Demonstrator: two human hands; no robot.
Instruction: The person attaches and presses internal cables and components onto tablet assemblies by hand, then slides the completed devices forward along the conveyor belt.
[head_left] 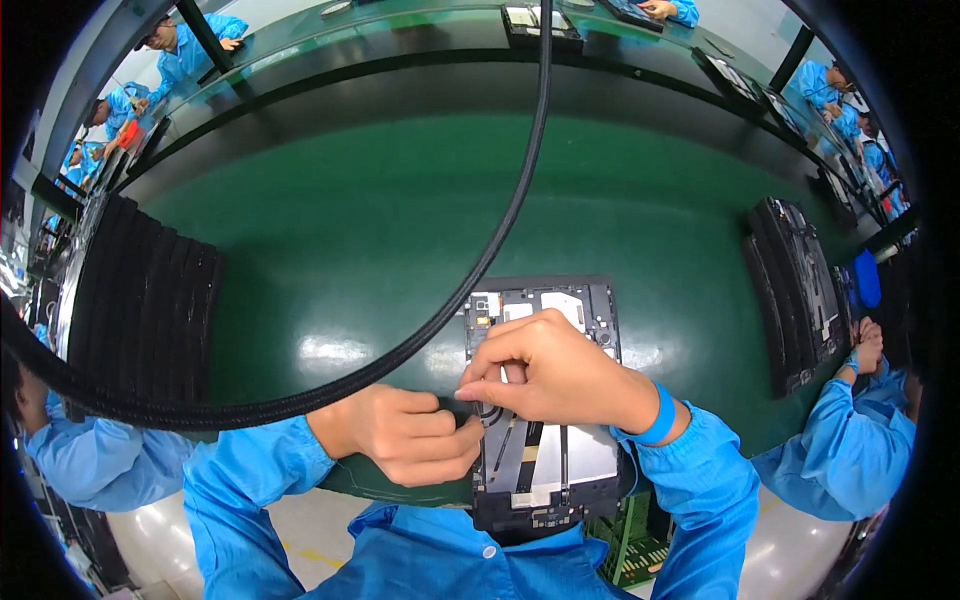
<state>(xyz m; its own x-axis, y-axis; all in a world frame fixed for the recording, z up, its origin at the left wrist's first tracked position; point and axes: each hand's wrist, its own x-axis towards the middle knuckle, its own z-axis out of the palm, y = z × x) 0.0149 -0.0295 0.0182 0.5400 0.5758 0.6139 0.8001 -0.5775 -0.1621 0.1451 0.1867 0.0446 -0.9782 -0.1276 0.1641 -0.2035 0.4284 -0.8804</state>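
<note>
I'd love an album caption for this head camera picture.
Left fingers and right fingers nearly meet at an opened flat device on a green table.

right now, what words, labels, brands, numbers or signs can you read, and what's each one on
None can be read.
Open flat device: any print on its parts is too small to read.
Left stack and right stack: no legible marking.
Blue wristband: no lettering visible.

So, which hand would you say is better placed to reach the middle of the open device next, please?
Probably the right hand: it is over the open device, whereas the left hand sits mostly beyond the device's left edge.
</note>
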